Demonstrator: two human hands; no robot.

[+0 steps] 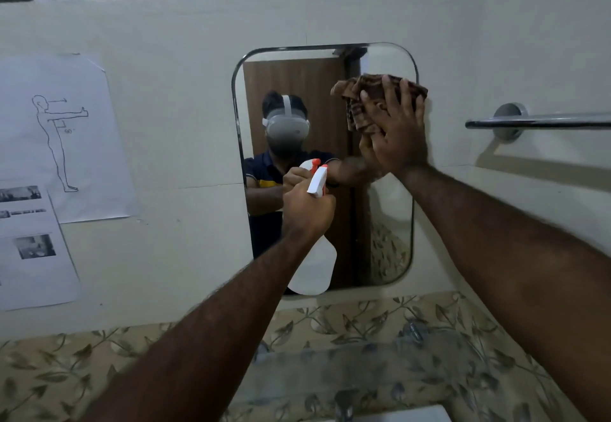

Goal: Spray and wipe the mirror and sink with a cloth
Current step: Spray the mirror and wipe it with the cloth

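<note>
A rounded wall mirror (297,91) hangs in the middle of the head view. My right hand (395,130) presses a brown striped cloth (370,91) flat against the mirror's upper right corner. My left hand (307,210) grips a white spray bottle (317,263) with an orange-tipped nozzle, held upright in front of the mirror's lower middle. The white sink (413,414) shows only as a rim at the bottom edge, with a tap (344,403) beside it.
A chrome towel bar (535,121) juts from the wall right of the mirror. Printed paper sheets (62,144) are stuck on the wall at the left. Leaf-patterned tiles (363,329) run below the mirror. The mirror reflects a person wearing a headset.
</note>
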